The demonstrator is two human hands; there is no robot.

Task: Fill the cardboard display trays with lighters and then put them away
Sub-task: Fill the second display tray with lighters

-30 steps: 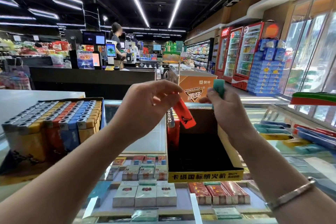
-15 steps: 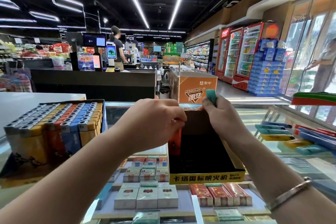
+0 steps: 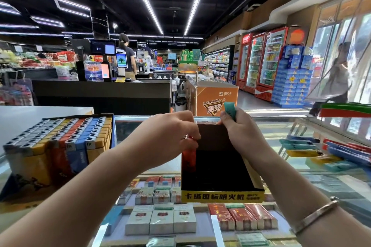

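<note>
A black cardboard display tray (image 3: 221, 196) with a yellow front strip stands on the glass counter, nearly empty. My left hand (image 3: 170, 136) pinches the top of a red lighter (image 3: 188, 157) that stands upright in the tray's left rear corner. My right hand (image 3: 239, 128) rests at the tray's back wall and grips a teal lighter (image 3: 229, 110) that sticks up above the fingers. To the left stands a full display tray (image 3: 60, 146) packed with rows of grey, yellow, red and blue lighters.
Loose blue, teal, yellow and red lighters (image 3: 305, 148) lie on the glass at the right. Cigarette packs (image 3: 160, 220) show under the counter glass. Beyond the counter are an orange carton (image 3: 214, 100), a black checkout desk (image 3: 100, 94) and a person (image 3: 127, 54) standing there.
My left hand has lowered the red lighter from above the tray down into its left rear corner. My right hand stays at the back wall with the teal lighter.
</note>
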